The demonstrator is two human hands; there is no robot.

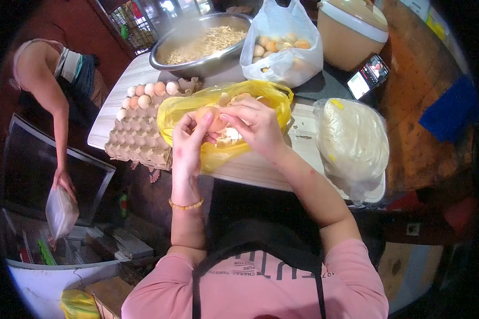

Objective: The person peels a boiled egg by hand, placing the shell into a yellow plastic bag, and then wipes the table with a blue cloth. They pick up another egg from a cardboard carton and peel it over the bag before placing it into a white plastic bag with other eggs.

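Over a yellow plastic bag (173, 114) on the table, my left hand (192, 131) holds a brownish egg (212, 118) with its fingers around it. The fingertips of my right hand (254, 123) are pinched together at the egg's right side; whether they grip a bit of shell is too small to tell. Pieces of eggshell (229, 136) lie inside the yellow bag, below the hands. To the left is a cardboard egg tray (135, 135) with several eggs (145, 101) in its back part. A white plastic bag (298, 64) behind holds more eggs.
A steaming metal bowl (210, 42) stands at the back, a lidded bucket (351, 34) at the back right. A phone (368, 77) and a wrapped pale bundle (353, 141) are on the right. At left, another person's arm (61, 127) reaches down holding a plastic bag (62, 211).
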